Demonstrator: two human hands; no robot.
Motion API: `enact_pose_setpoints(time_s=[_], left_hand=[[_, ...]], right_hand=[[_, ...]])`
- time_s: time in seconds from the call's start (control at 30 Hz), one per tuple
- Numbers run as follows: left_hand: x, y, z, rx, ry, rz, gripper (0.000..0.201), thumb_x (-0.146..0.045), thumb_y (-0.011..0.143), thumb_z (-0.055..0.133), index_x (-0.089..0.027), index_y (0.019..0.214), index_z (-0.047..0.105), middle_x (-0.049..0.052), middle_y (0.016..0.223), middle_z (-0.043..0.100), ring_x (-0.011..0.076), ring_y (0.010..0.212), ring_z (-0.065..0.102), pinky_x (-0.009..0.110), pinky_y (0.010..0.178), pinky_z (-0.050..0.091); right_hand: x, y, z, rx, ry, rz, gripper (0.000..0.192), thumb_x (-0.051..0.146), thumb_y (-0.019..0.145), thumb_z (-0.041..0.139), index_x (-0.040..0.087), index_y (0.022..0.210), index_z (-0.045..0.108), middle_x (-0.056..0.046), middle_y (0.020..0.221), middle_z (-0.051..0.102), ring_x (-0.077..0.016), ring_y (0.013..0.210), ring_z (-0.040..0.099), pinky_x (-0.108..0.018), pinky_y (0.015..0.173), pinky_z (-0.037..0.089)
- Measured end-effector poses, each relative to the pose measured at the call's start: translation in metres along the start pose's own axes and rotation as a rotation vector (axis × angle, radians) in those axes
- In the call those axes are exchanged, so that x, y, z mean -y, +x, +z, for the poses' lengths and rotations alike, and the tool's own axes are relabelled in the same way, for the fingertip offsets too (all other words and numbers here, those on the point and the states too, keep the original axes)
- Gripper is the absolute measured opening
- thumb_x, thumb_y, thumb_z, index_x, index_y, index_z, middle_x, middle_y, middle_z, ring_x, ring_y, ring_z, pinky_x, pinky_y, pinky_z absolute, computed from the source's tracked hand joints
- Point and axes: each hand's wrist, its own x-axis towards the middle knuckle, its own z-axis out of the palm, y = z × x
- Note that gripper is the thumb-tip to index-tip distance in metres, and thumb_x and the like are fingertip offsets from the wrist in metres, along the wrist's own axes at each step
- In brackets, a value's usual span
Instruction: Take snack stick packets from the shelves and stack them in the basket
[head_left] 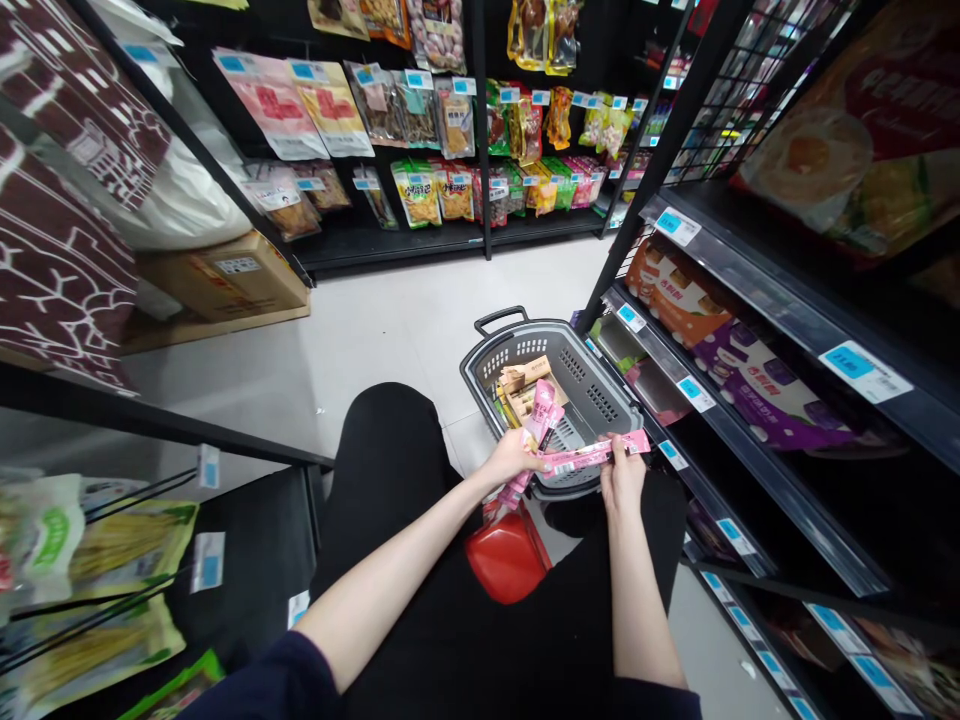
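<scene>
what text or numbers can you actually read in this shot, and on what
None can be read for certain.
Pink strip packets, held between left hand and right hand: print too small.
Blue shelf price tags: digits blurred.
Purple packs on the right shelf: white characters, unclear.
Cardboard box label: illegible.
Packets in the grey basket: illegible.

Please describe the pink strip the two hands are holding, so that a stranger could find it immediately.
Find the grey shopping basket on the floor beside the dark shelves. Above its near rim, the left hand and right hand stretch a pink strip of joined packets. The basket's boxes are tan.
</scene>
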Motion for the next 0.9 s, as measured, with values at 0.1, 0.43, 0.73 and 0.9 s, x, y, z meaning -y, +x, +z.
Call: enact_pose_setpoints(time_s=[0.1,0.43,0.73,0.9], left_hand=[[0.0,0.0,0.0,-0.033,0.008,0.012,0.045,-0.013,0.039,0.078,-0.013,0.079,0.057,0.001,0.075,0.068,0.0213,0.077,0.064,0.032,0.071,0.049],[-0.005,-0.001,-0.002,-0.053,-0.042,0.019,0.046,-0.014,0.038,0.08,-0.015,0.078,0.057,0.003,0.075,0.069,0.0221,0.075,0.065,0.029,0.066,0.05],[-0.005,-0.002,0.0,0.041,-0.015,0.011,0.047,-0.009,0.039,0.079,-0.014,0.081,0.059,0.002,0.077,0.069,0.0236,0.081,0.065,0.031,0.07,0.05],[-0.004,-0.002,0.001,0.045,-0.044,-0.003,0.048,-0.008,0.038,0.079,-0.014,0.081,0.059,0.002,0.076,0.068,0.0234,0.082,0.065,0.03,0.069,0.051]], right_hand=[[-0.01,-0.01,0.012,0.069,-0.054,0.021,0.044,0.025,0.049,0.078,0.015,0.086,0.055,-0.001,0.071,0.065,-0.0151,0.069,0.062,-0.032,0.074,0.05],[-0.003,-0.004,0.014,0.059,0.028,0.014,0.036,0.034,0.05,0.077,0.013,0.074,0.059,-0.003,0.064,0.065,-0.017,0.063,0.062,-0.035,0.069,0.051],[0.009,0.018,-0.015,-0.044,0.123,-0.037,0.034,0.046,0.062,0.069,0.014,0.067,0.06,-0.002,0.06,0.063,-0.0177,0.064,0.062,-0.043,0.074,0.051],[0.005,0.021,-0.021,-0.063,0.078,-0.026,0.031,0.043,0.063,0.069,0.014,0.068,0.061,-0.003,0.06,0.064,-0.0164,0.062,0.062,-0.036,0.066,0.052]])
